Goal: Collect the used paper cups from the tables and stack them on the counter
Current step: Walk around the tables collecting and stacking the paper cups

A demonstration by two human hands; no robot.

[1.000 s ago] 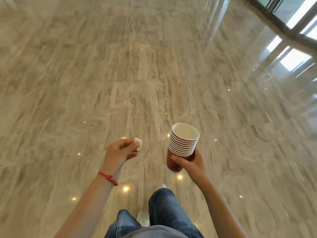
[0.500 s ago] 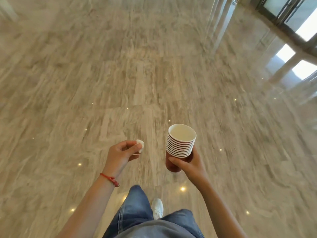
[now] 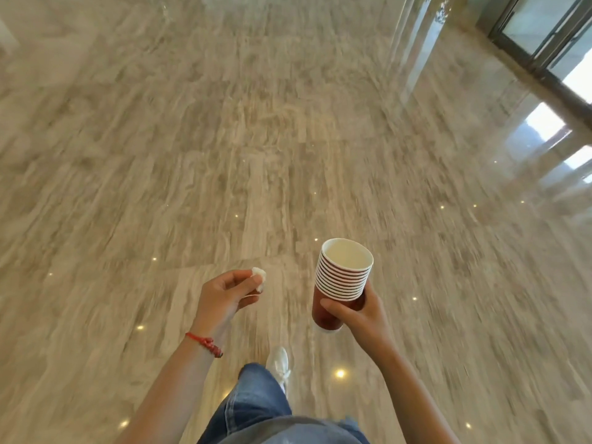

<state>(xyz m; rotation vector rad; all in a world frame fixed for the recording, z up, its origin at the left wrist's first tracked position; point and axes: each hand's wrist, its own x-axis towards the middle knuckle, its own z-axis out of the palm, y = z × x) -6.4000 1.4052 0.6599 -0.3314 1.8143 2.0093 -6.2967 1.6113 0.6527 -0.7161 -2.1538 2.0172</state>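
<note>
Cups look mostly collected already: a nested stack of red paper cups (image 3: 342, 277) sits in the right hand (image 3: 358, 310), fingers curled round the lower part, carried upright over the marble floor (image 3: 256, 139). No table or counter in sight, so I'd guess the drop-off and stacking are what's left. Left hand (image 3: 224, 296) is pinching a small white crumpled wad (image 3: 259, 277), maybe tissue, between thumb and fingertips.
</note>
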